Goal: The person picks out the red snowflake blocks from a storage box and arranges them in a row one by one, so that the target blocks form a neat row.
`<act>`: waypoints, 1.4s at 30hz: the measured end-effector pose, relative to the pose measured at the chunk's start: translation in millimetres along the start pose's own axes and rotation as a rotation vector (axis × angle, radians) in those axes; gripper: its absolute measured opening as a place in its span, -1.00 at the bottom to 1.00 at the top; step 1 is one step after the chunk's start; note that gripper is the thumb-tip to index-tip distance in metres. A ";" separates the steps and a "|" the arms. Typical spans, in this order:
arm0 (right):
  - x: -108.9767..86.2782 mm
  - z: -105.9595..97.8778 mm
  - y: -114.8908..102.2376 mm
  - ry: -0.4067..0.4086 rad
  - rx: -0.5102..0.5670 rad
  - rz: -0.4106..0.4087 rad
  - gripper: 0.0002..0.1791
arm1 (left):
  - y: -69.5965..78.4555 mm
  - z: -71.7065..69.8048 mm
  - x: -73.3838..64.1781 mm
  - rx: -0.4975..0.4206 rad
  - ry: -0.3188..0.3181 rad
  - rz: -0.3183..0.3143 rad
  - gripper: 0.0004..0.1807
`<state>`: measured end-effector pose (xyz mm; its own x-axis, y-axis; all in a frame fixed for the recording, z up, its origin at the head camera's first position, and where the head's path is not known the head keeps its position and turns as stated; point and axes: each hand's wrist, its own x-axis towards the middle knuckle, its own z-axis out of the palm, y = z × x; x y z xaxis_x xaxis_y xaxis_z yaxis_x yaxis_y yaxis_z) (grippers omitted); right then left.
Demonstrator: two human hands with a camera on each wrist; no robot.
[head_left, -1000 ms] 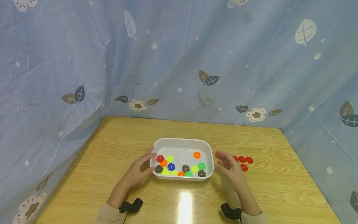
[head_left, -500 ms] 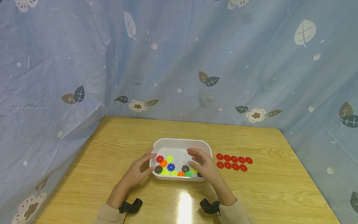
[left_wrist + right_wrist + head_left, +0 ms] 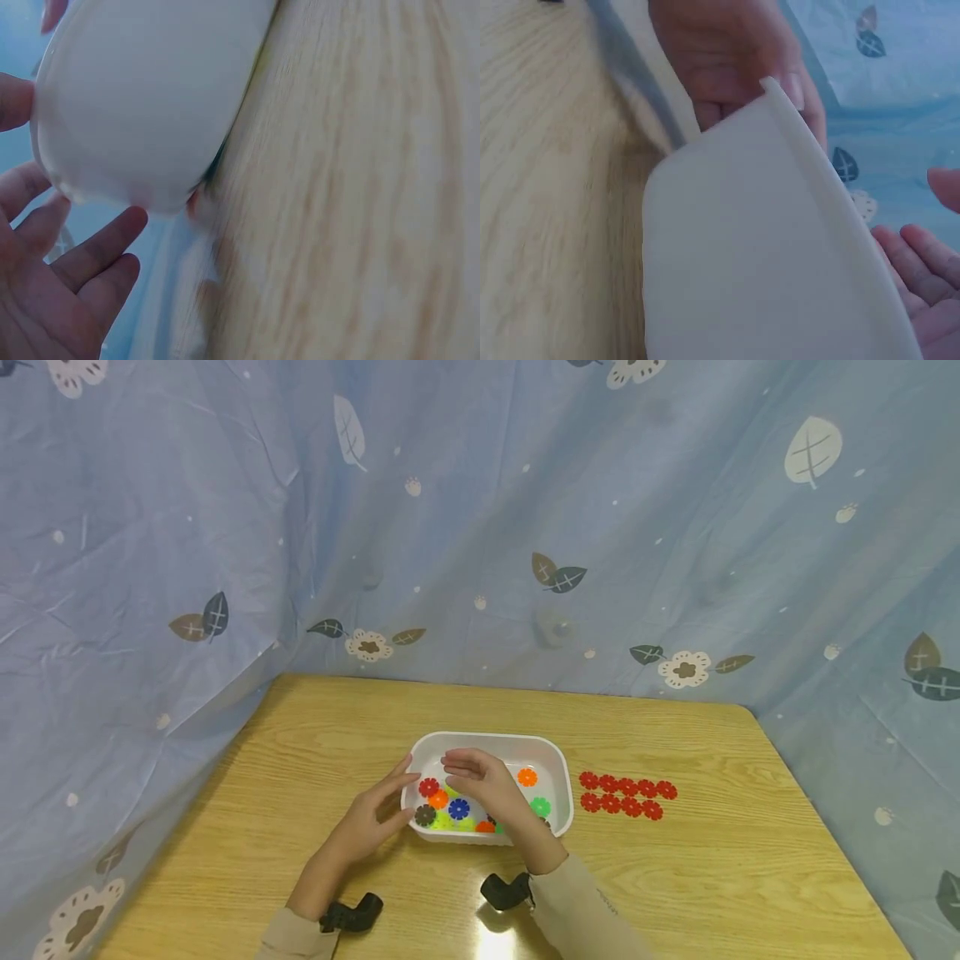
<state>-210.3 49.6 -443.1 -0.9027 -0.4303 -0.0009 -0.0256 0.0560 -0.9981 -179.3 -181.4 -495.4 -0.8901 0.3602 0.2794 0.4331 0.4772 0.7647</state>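
Observation:
The left hand (image 3: 362, 822) holds the left end of a white plastic tray (image 3: 567, 806), thumb and fingertips at its rim. In the left wrist view, several of its fingers (image 3: 112, 244) lie against the tray's outer wall. Over the tray's middle hovers the right hand (image 3: 483, 783), fingers loosely bent, nothing between thumb and fingers. Inside the tray are snowflake discs: a red disc (image 3: 429, 787) near the left end, a blue disc (image 3: 459, 809), an orange disc (image 3: 527, 777), a green disc (image 3: 541, 807), a dark brown disc (image 3: 425, 815) and several yellow. The right hand and forearm hide some discs.
Two rows of red snowflake discs (image 3: 627, 787) lie on the wooden table (image 3: 720, 843) right of the tray. A blue leaf-patterned curtain (image 3: 480, 527) surrounds the table's back and sides. Black wrist mounts (image 3: 352, 913) sit on both wrists.
The right hand has moved left from beside the red disc rows to over the tray's middle, uncovering the rows. The left hand and tray stay in place.

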 end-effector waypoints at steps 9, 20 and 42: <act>28.5 14.8 7.6 0.010 -0.047 0.111 -0.54 | -0.4 0.4 -0.6 -0.029 -0.010 -0.006 -0.48; 44.2 24.7 13.1 0.005 -0.204 0.194 -0.59 | 34.6 -11.7 0.0 -0.073 -0.036 0.014 -0.49; 49.6 35.7 30.8 -0.045 -0.810 0.100 -0.62 | 33.8 -12.4 -0.4 -0.098 -0.036 0.025 -0.49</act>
<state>-240.5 -2.2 -476.0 -0.8996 -0.4234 -0.1072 -0.2639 0.7224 -0.6391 -166.1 -175.4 -462.4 -0.8729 0.4002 0.2792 0.4374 0.3878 0.8114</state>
